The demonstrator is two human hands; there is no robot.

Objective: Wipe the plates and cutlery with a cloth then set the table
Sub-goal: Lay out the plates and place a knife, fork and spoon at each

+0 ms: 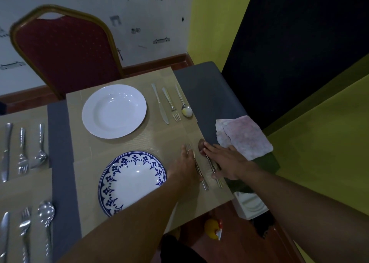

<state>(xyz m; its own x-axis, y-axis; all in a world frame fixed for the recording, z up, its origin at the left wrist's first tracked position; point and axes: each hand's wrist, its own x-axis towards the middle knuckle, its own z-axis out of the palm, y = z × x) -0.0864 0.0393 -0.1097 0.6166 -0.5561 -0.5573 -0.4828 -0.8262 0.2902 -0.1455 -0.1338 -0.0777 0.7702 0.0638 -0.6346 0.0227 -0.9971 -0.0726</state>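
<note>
Beige woven placemats cover most of the dark grey table, and nearly every place on them looks laid. At the far place, in front of the red chair, a plain white plate sits with a table knife, a far fork and a far spoon in a neat row to its right. Two more cutlery sets lie in rows at the left edge of the view; whether plates go with them cannot be told, since the frame cuts off there. At the near place the blue-patterned plate is down, and both hands are working just to its right. The left hand lies flat with straight fingers along the near fork, and the right hand presses straight fingers over the handle of the near spoon, neither pinching anything. They seem to be squaring these two pieces parallel. A knife for this place is not visible; it may be hidden under the left hand. The pink cloth rests crumpled on the table just beyond the right hand, held by neither, so the wiping looks finished and only this last alignment seems left.
</note>
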